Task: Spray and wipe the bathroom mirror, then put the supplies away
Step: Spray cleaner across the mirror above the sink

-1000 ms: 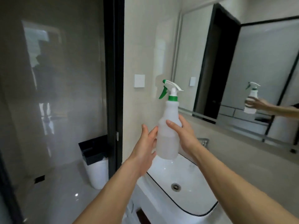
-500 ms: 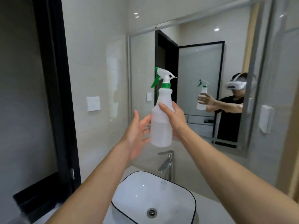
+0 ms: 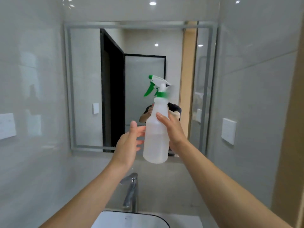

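Left hand (image 3: 130, 145) loose-fingered beside the spray bottle (image 3: 155, 134), right hand (image 3: 172, 130) wrapped round its body, held up before the mirror (image 3: 85, 89). Best shift a finger onto the green trigger, nozzle toward the glass. Translucent bottle (seemingly half full, though blurred).

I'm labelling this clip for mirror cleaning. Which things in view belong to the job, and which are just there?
In the job:
- spray bottle, gripped by the right hand
- left hand, open beside the bottle
- mirror

Just there:
- faucet
- sink
- wall switch plates
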The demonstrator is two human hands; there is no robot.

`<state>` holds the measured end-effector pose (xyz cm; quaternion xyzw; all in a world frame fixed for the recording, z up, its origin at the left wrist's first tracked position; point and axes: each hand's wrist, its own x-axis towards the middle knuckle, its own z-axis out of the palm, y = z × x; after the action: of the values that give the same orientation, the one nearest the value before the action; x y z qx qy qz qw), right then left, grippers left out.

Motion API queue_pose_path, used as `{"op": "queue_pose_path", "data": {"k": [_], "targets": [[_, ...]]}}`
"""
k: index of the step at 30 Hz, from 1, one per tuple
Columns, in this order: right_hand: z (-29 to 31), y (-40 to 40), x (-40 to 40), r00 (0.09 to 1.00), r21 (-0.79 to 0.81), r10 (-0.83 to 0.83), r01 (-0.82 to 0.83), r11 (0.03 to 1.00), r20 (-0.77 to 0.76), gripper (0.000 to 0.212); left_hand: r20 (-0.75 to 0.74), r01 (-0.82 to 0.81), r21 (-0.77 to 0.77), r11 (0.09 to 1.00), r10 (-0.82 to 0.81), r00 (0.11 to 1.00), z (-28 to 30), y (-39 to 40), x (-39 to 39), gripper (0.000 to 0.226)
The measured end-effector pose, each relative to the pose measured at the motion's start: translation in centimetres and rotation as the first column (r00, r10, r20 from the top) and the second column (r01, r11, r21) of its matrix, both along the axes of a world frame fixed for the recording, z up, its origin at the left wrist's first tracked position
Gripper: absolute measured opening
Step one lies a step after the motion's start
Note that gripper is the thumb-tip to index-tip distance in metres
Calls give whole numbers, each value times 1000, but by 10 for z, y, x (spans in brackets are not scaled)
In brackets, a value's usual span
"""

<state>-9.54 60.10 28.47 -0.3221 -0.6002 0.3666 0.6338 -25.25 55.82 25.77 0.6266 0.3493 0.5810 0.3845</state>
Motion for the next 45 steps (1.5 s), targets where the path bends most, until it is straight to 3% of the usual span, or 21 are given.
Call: {"op": "queue_pose_path", "data": {"k": [3, 6, 9, 15, 20, 26, 31, 36, 38, 40, 45], "targets": [[-2, 12, 8, 999, -21, 29, -30, 999, -16, 39, -57, -33, 29, 999, 35, 998, 5, 25, -8, 71], [0, 23, 11, 998, -2, 65, -65, 998, 6, 37, -42, -193, 126, 973, 199, 979, 21, 50, -16, 50], [9, 31, 9, 994, 22, 108, -109, 994, 24, 43, 14, -247, 254, 935, 252, 968, 57, 75, -24, 38], [25, 35, -18, 973, 4, 215, -216, 976, 81, 53, 74, -179, 248, 952, 166, 983, 133, 105, -45, 27], [23, 42, -36, 961, -23, 266, -265, 964, 68, 45, 113, -51, 310, 949, 16, 993, 153, 118, -64, 24], [18, 55, -51, 964, -51, 262, -260, 964, 53, 57, 57, 18, 315, 949, -38, 998, 160, 130, -84, 13], [14, 59, -65, 966, -26, 259, -259, 966, 17, 66, -33, 40, 421, 906, -29, 999, 158, 136, -93, 16], [11, 63, -74, 965, -40, 256, -254, 966, 53, 54, -180, 95, 500, 861, -4, 984, 152, 142, -99, 21], [8, 68, -74, 974, -47, 220, -217, 975, 62, 59, -217, 109, 512, 852, 6, 976, 151, 145, -101, 23], [5, 71, -74, 980, -58, 183, -179, 982, 78, 69, -225, 114, 511, 852, 5, 974, 149, 148, -102, 31], [5, 69, -76, 969, -84, 229, -222, 971, 92, 61, -151, 123, 421, 899, -64, 986, 146, 151, -102, 48]]}}
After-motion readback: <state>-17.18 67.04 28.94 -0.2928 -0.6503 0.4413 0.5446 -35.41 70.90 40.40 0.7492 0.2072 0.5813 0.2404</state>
